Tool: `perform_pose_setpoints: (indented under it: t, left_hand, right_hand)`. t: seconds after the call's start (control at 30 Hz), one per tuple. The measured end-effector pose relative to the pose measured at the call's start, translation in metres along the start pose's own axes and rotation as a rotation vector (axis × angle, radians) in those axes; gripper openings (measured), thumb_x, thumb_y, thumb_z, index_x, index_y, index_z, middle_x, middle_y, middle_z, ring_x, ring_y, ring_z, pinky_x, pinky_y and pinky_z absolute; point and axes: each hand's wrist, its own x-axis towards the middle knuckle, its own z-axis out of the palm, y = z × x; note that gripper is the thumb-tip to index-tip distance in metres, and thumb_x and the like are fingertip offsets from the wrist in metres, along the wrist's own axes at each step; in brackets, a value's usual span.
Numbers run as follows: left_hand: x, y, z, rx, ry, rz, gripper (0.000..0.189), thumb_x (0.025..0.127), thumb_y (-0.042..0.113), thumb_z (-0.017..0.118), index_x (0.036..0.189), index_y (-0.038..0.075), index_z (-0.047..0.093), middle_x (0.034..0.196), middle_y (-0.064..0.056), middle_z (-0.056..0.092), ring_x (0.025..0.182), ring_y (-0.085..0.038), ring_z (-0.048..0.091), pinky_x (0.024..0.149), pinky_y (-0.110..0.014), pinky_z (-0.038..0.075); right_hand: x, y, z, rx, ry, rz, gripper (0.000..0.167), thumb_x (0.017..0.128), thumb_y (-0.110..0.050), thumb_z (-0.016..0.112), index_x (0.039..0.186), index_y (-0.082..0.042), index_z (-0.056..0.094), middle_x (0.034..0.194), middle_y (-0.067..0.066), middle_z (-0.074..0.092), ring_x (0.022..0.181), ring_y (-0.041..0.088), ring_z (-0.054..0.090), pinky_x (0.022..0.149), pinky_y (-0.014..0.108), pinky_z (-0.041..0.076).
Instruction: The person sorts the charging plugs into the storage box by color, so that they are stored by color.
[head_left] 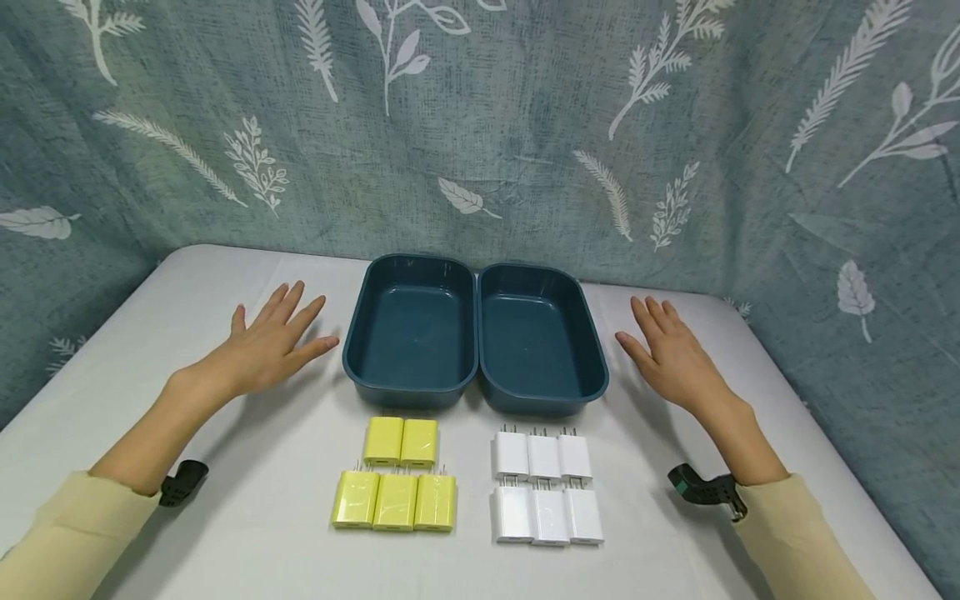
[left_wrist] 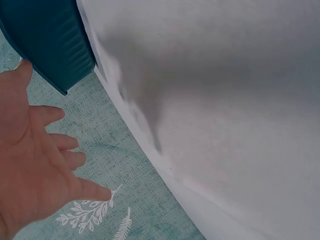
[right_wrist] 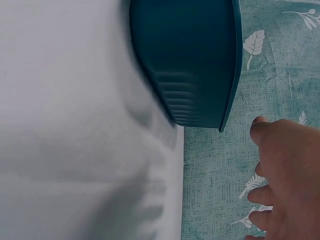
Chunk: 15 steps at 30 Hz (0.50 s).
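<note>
**Left dark-teal rectangular plastic bin [head_left: 416,337] and its matching right bin [head_left: 534,346] stood near the back edge**

Their neighbouring rims met or nearly met, close to the far edge of the white cloth-covered tabletop [head_left: 255,517]. Both bins sat upright, bare floors showing. A narrow gap separated the left bin from the left hand [head_left: 264,354], its grip spread wide, fingers apart. A gap also lay between the right bin and the right hand [head_left: 677,358], its grip likewise apart, thumb away from extended fingers. Outside each hand, bare tabletop ran to the side edges. In front, five yellow block-shaped plug chargers [head_left: 394,502] and six white block-shaped plug chargers [head_left: 549,510] formed two groups, a bare lane between them. Behind hung blue-green leaf-printed fabric [head_left: 525,125].
</note>
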Motion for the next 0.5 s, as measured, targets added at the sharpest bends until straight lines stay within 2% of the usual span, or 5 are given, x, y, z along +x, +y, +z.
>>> perform_pose_setpoints:
  t: [0.17,0.5]
  left_hand:
    - [-0.0003,0.0008,-0.0005,-0.025,0.0,0.008,0.084,0.1,0.064,0.035,0.159,0.009,0.014,0.162,-0.024,-0.001,0.148,-0.042,-0.006,0.106,-0.08,-0.004]
    - [-0.0022,0.0089,-0.0068,-0.179,-0.037,-0.017,0.084,0.101,0.062,0.034,0.159,0.006,0.013,0.162,-0.025,-0.003,0.147,-0.045,-0.003,0.107,-0.08,-0.002]
  right_hand:
    - [-0.0011,-0.0004,-0.0009,-0.002,0.015,-0.012,0.07,0.107,-0.041,0.039,0.154,0.007,0.019,0.155,0.036,0.016,0.143,0.053,0.009,0.117,0.065,0.013]
    - [-0.0033,-0.0065,-0.0031,-0.026,0.023,-0.017,0.07,0.107,-0.041,0.042,0.155,0.004,0.02,0.156,0.034,0.016,0.144,0.052,0.008,0.117,0.065,0.013]
